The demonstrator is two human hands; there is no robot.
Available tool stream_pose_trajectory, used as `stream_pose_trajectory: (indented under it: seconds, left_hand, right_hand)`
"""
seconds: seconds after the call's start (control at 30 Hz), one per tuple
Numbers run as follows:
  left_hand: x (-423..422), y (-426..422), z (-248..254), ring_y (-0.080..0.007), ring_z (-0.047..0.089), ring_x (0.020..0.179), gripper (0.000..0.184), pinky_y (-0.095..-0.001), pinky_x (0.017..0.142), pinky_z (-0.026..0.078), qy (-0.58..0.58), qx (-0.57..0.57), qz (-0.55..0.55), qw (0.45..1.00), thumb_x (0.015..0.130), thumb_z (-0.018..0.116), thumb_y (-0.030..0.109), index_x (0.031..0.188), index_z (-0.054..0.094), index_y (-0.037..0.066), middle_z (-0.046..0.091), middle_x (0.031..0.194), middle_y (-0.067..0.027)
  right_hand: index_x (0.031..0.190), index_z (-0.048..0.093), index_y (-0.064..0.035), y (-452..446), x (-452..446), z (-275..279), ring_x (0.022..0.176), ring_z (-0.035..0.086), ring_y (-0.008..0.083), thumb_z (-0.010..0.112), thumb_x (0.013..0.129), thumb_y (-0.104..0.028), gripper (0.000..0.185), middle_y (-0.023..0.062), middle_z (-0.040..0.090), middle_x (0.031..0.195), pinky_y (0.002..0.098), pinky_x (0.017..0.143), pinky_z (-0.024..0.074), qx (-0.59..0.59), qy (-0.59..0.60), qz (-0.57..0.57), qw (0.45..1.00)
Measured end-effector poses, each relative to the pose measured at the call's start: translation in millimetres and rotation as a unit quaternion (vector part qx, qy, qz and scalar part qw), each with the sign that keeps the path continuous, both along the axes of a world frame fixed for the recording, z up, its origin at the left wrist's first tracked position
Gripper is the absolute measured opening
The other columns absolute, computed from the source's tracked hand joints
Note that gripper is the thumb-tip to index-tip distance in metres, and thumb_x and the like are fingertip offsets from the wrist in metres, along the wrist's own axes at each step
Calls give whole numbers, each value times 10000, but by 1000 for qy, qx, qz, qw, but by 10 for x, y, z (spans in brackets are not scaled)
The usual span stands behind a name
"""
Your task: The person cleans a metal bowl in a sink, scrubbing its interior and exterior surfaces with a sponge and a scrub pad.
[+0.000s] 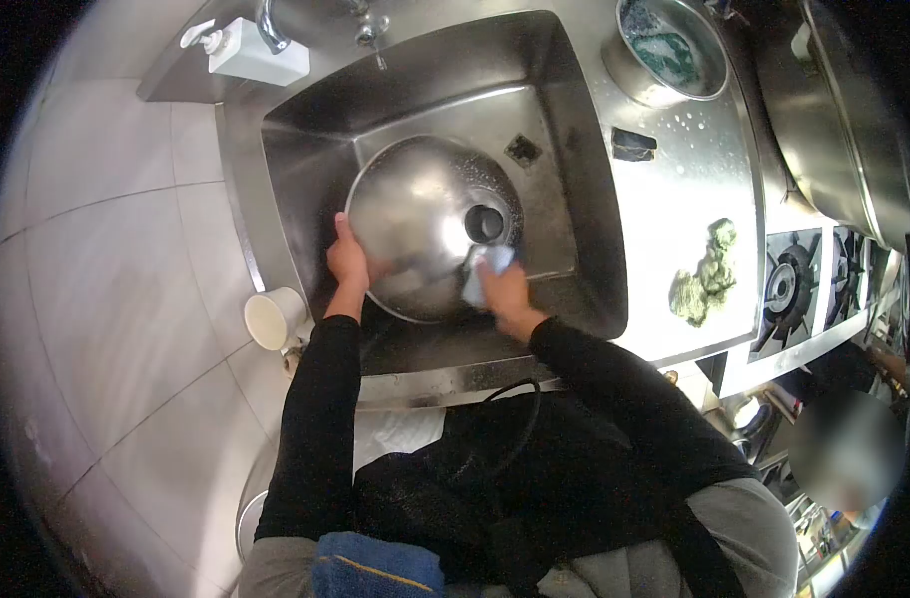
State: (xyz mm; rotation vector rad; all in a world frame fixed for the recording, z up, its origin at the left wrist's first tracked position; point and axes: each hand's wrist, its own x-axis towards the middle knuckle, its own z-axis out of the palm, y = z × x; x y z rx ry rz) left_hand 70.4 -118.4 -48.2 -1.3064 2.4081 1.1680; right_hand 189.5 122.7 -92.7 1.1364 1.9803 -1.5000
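Observation:
A wide domed metal lid (405, 204) with a dark round knob (485, 224) is in the steel sink (455, 110), its domed side toward me. My left hand (348, 261) grips the lid's left rim, with the fingers partly hidden behind the edge. Pressed to the dome just below the knob is a pale bluish sponge (483, 274), held in my right hand (510, 299). Water drops show on the lid's right side.
A faucet (370, 28) and a white pump bottle (261, 52) stand behind the sink. On the right counter are a metal pot (664, 55) with a green scrubber inside and a clump of steel-wool-like material (709, 279). A stove burner (789, 284) and a blurred person are farther right.

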Motion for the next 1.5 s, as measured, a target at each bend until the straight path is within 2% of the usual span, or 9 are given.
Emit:
stream_pose_trajectory:
  seconds: [0.1,0.3,0.43,0.5,0.6,0.83,1.1,1.23,1.5]
  left_hand:
    - [75,-53,-164,-340,662,975,860,-419,885,469,-1,-19,23,1000,885,469,712,1060,680,-103,691,1052,-233]
    - [299,102,9,-309,644,933,837,-407,836,483,63,59,80,993,890,488,702,1048,670,-100,684,1036,-188]
    - [385,38,-26,-332,662,935,809,-410,829,494,77,19,27,997,920,470,662,1036,678,-112,697,1032,-221]
    - [440,44,-105,-332,662,941,806,-409,831,492,95,43,51,993,922,471,657,1037,677,-114,697,1031,-223]
    - [448,17,-147,-332,662,955,804,-407,840,490,106,62,77,989,925,472,652,1047,674,-117,694,1043,-225]
    - [491,99,-66,-322,661,978,812,-398,873,487,93,70,102,988,925,465,660,1070,670,-112,689,1073,-222]
    - [443,123,64,-331,635,995,853,-415,873,471,70,47,89,992,903,462,702,1106,649,-106,676,1073,-205]
    - [531,28,-55,-347,617,997,898,-438,861,468,64,15,70,995,884,472,728,1140,617,-121,659,1094,-214]
    - [502,88,-14,-341,648,1004,820,-408,897,464,69,7,93,993,913,461,680,1090,675,-91,687,1089,-214]
  right_hand:
    - [1120,598,95,-388,-184,24,802,618,211,669,891,-318,477,168,659,984,375,717,513,-177,32,-226,957]
    - [1074,602,89,-103,-163,147,766,619,235,689,869,-289,438,138,648,974,394,629,506,-173,-22,-139,975]
    - [1091,599,86,-304,-317,99,812,610,228,717,832,-252,441,134,640,973,397,675,497,-255,-35,-263,930]
    - [1076,603,101,-249,-643,777,807,607,226,731,822,-240,444,142,641,963,399,676,493,-304,-19,-301,904]
    - [1047,613,110,-223,-387,-63,759,602,216,732,822,-262,451,125,648,935,393,664,486,-210,-31,-204,956]
    - [934,658,101,-331,-551,186,697,579,162,765,804,-308,442,115,666,833,364,622,461,-130,17,-169,977]
    - [1007,638,124,208,-90,-588,770,689,242,763,801,-232,430,150,688,901,367,628,533,-142,20,-177,974]
    - [992,655,138,-232,-474,347,885,704,374,749,761,-424,615,311,676,1012,449,751,530,1,-17,-76,997]
    - [1073,618,41,271,10,-154,898,702,368,692,836,-415,520,256,696,964,426,758,569,-59,54,-53,995]
